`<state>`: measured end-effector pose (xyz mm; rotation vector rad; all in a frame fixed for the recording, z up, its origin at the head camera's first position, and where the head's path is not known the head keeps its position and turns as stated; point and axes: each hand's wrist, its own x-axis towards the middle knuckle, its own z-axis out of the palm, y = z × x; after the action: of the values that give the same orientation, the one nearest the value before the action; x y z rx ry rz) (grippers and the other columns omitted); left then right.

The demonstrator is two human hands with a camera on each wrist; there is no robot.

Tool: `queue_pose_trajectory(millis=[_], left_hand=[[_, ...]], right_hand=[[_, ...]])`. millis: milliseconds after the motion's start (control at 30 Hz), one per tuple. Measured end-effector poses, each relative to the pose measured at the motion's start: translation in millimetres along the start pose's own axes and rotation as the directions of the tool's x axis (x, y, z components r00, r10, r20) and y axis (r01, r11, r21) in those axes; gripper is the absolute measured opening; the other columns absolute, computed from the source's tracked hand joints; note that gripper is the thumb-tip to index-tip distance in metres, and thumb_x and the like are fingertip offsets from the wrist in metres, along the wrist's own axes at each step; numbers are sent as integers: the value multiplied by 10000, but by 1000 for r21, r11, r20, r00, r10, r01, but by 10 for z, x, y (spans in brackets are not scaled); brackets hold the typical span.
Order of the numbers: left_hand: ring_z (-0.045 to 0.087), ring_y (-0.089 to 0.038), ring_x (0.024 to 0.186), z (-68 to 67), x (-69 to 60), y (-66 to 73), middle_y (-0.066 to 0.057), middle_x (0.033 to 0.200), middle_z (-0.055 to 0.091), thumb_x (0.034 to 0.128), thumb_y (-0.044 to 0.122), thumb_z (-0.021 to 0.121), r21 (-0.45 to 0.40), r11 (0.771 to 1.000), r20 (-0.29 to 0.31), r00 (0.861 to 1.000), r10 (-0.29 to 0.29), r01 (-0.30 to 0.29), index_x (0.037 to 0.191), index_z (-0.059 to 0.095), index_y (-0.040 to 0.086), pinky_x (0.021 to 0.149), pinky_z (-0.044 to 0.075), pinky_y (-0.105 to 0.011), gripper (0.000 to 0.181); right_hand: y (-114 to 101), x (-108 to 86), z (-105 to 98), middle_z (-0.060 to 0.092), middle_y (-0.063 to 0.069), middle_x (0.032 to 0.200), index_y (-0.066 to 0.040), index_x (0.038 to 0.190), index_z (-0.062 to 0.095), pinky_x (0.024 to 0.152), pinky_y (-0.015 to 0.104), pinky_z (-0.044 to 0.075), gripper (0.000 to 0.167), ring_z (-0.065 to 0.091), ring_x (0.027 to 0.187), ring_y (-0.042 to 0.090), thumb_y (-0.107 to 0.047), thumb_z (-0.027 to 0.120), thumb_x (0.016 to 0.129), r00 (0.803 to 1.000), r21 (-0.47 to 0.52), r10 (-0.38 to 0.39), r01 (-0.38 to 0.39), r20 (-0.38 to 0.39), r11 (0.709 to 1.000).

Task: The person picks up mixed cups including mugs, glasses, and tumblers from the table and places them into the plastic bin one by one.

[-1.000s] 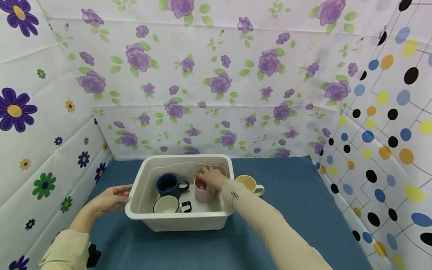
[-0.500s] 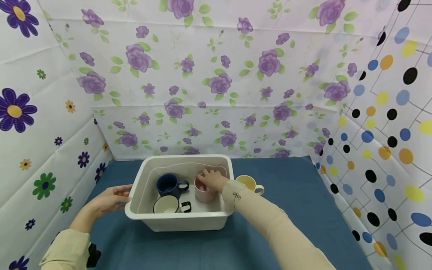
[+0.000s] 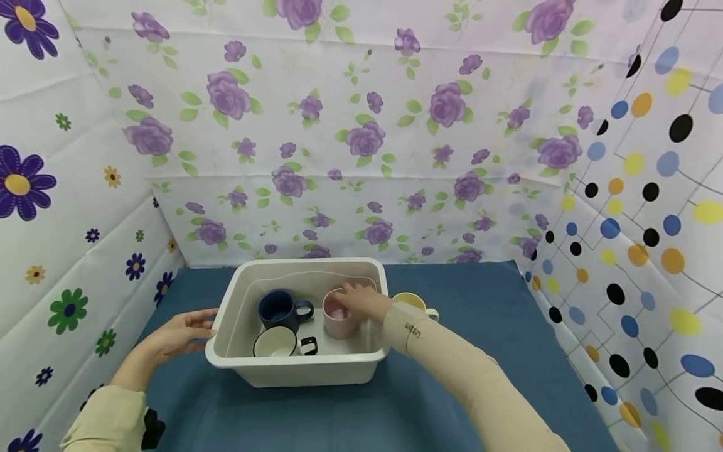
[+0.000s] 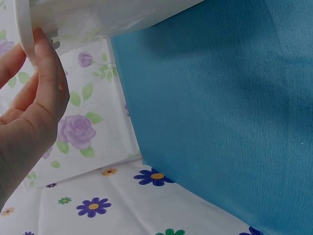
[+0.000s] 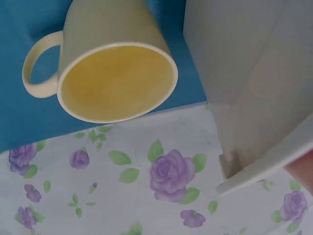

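Observation:
A light grey plastic bin (image 3: 305, 371) stands on a blue cloth. My left hand (image 3: 179, 334) pinches its left rim; in the left wrist view, the fingers (image 4: 47, 78) lie against the rim's outer side. Inside the bin, my right hand (image 3: 364, 301) holds the pink mug (image 3: 339, 326) at its rim, covering the mug's right side; no handle shows. A navy mug (image 3: 277, 311) and a cream mug (image 3: 275, 343) with a black handle stand to its left. Outside the bin's right wall is a yellow mug (image 3: 409, 299), partly behind my sleeve; the right wrist view shows it nearer (image 5: 117, 83).
Blue cloth (image 3: 469, 301) covers the table around the bin. A rose-patterned sheet (image 3: 339, 157) hangs behind it. A flower-printed sheet (image 3: 85, 251) bounds the left side, and a dotted sheet (image 3: 638, 251) bounds the right.
My right hand has shifted slightly right over the pink mug, and its forearm has swung right. The mugs and bin stay in place. My left hand keeps to the rim.

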<state>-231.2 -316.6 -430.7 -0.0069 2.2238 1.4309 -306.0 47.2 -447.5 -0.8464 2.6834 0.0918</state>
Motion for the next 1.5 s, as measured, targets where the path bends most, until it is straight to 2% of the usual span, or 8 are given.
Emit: queue_pose_trajectory(millis=[267, 467, 600, 800, 900, 1067, 1233, 1500], left_hand=[[584, -63, 993, -8, 9, 18, -95, 1191, 615, 922, 127, 589, 2, 1000, 5, 1000, -9, 9, 1449, 164, -116, 948, 487, -511, 719], [578, -74, 1006, -1, 0, 30, -196, 1263, 561, 923, 131, 589, 26, 999, -1, 1000, -23, 23, 1447, 155, -122, 945, 492, -501, 727], [581, -51, 984, -17, -7, -13, -112, 1206, 607, 920, 145, 595, 17, 999, 5, 1000, -27, 27, 1446, 146, -126, 939, 500, -488, 743], [582, -43, 980, -35, -18, -50, -56, 1184, 618, 913, 165, 609, 11, 1000, 6, 1000, -23, 23, 1444, 152, -129, 938, 502, -486, 760], [578, -46, 989, -23, -5, -38, -61, 1199, 609, 908, 180, 618, 5, 1000, 10, 1000, -25, 25, 1446, 156, -122, 943, 500, -482, 772], [574, -49, 989, -17, 17, -10, -37, 1170, 612, 914, 172, 608, 9, 1000, 17, 1000, -18, 18, 1444, 152, -127, 943, 500, -484, 760], [578, -56, 987, -21, 17, -7, -21, 1138, 626, 923, 150, 592, 18, 1000, 20, 1000, -4, 3, 1439, 147, -138, 935, 501, -494, 740], [588, -56, 980, -19, 9, 8, -60, 1173, 621, 921, 143, 594, 13, 1000, 19, 1000, -8, 8, 1440, 158, -131, 927, 509, -482, 732]], right_hand=[[34, -124, -7, 406, 69, 1413, -250, 1426, 396, 1060, 424, 408, 721, 421, 1293, 274, -291, 750, 799, 999, 48, -22, 20, 26, 999], [25, -268, -60, 539, 54, 1343, -151, 1351, 503, 1022, 369, 447, 571, 524, 1209, 241, -280, 714, 836, 989, -41, -142, 140, -31, 989], [-13, -356, -115, 647, 7, 1208, -141, 1273, 575, 969, 326, 484, 468, 607, 1092, 191, -266, 709, 842, 971, -76, -231, 226, -64, 971], [-40, -455, -145, 684, -26, 1102, -161, 1143, 651, 894, 270, 508, 280, 630, 982, 139, -199, 680, 867, 952, -43, -291, 288, -100, 957], [-5, -523, -140, 684, -4, 1027, -136, 1057, 661, 835, 246, 515, 188, 633, 931, 153, -133, 667, 869, 932, 25, -336, 342, -136, 939], [89, -648, -96, 676, 29, 959, -97, 988, 646, 782, 195, 509, 130, 610, 873, 135, -41, 626, 872, 876, 151, -409, 454, -257, 878], [167, -767, -54, 630, 19, 848, -104, 881, 622, 640, 122, 411, 108, 494, 723, 84, -2, 589, 869, 830, 189, -387, 489, -400, 852], [338, -976, -33, 623, 15, 844, -106, 910, 630, 628, 173, 436, 108, 503, 717, 92, -17, 575, 884, 818, 234, -254, 420, -516, 877]])
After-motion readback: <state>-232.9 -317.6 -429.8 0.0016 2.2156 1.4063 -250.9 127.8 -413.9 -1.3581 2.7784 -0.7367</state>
